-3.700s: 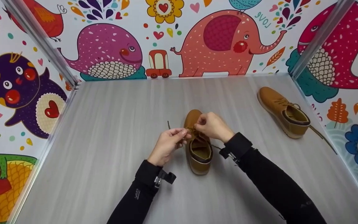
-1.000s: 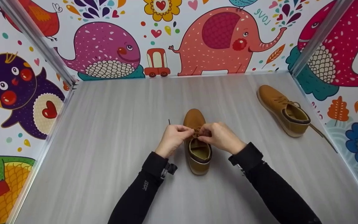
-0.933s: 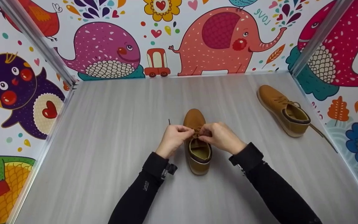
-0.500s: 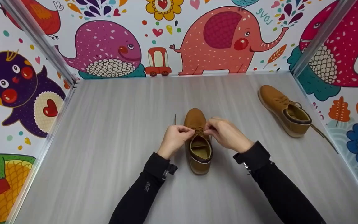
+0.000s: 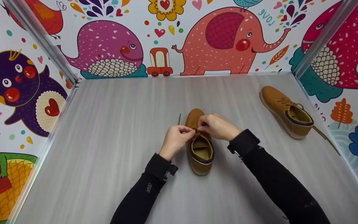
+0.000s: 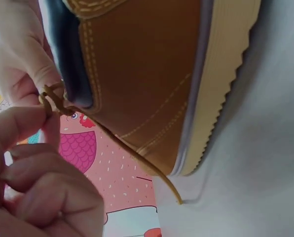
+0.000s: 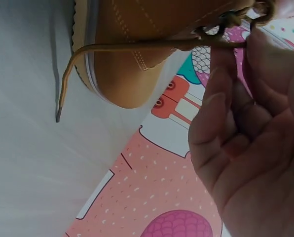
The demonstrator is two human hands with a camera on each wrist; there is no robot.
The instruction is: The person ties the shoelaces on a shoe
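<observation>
A tan lace-up shoe stands on the floor, toe pointing away from me. My left hand is at the left of its lacing. Thumb and forefinger there pinch a brown shoelace loop in the left wrist view. From the right, my right hand reaches over the lacing and pinches the shoelace close to the knot. One loose lace end hangs down each side of the shoe to the floor. The fingers partly cover the knot in the head view.
A matching shoe stands at the back right, its lace trailing to the right wall. Cartoon-printed panels enclose the grey wood-grain surface at the back and both sides.
The left hand has turned from palm up to palm down, pinching the lace. My right hand drew out to the right, then came back over the lacing.
</observation>
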